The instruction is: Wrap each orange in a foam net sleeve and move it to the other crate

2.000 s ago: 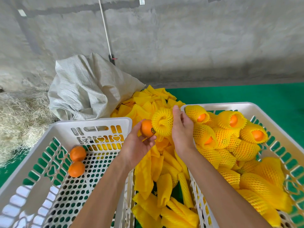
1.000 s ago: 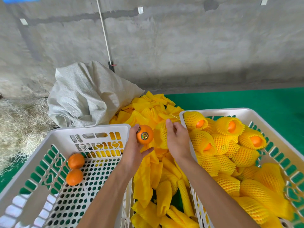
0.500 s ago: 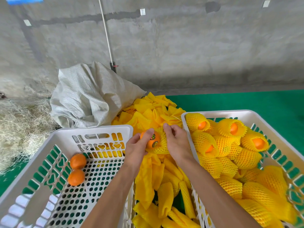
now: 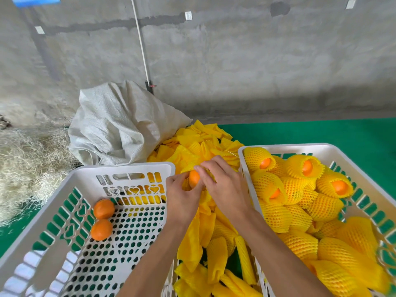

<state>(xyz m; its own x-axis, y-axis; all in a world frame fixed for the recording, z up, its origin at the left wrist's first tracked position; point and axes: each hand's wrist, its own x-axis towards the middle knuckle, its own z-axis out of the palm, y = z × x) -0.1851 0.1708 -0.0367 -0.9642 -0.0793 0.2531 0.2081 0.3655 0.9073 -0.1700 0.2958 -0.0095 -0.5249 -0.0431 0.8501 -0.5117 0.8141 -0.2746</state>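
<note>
While both my grips clamp it, left hand (image 4: pixel 182 196) and right hand (image 4: pixel 225 185) pull foam net sleeve (image 4: pixel 206 171) over the orange (image 4: pixel 194 179), crates at nine and three o'clock.

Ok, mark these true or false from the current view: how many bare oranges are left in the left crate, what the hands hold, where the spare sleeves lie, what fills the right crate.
1. Two bare oranges lie in the left crate. True.
2. The hands hold nothing. False: left hand and right hand hold an orange in a foam sleeve.
3. Spare sleeves lie between the crates. True.
4. The right crate holds only bare oranges. False: its wrapped oranges wear sleeves.
</note>
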